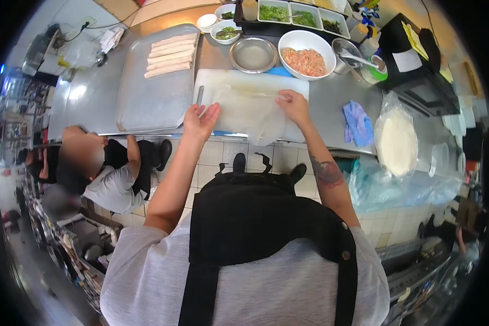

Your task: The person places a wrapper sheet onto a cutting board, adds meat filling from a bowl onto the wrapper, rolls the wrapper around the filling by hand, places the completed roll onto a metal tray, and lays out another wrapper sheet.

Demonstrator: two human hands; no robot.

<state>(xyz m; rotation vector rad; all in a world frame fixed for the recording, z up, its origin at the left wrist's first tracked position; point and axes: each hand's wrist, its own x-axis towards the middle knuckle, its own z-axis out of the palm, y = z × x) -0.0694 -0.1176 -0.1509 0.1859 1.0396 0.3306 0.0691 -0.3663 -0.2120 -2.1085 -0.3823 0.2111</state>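
Observation:
A thin translucent wrapper sheet point(244, 111) lies over the white cutting board point(206, 81), its lower part drooping past the board's front edge. My right hand point(294, 106) is closed in a pinch on the sheet's upper right corner. At the board's left front corner, my left hand point(202, 120) is open, palm turned up and fingers apart, beside the sheet's left edge. Beyond the board stand a shallow metal bowl point(254, 55) and a white bowl point(288, 41) of pinkish minced filling point(307, 62).
Several pale rolls point(171, 54) lie on a metal tray point(152, 106) at left. Containers of chopped greens point(273, 13) stand behind. To the right are a blue cloth point(357, 123) and a bagged stack of pale round sheets point(396, 144). A person point(117, 182) is low at left.

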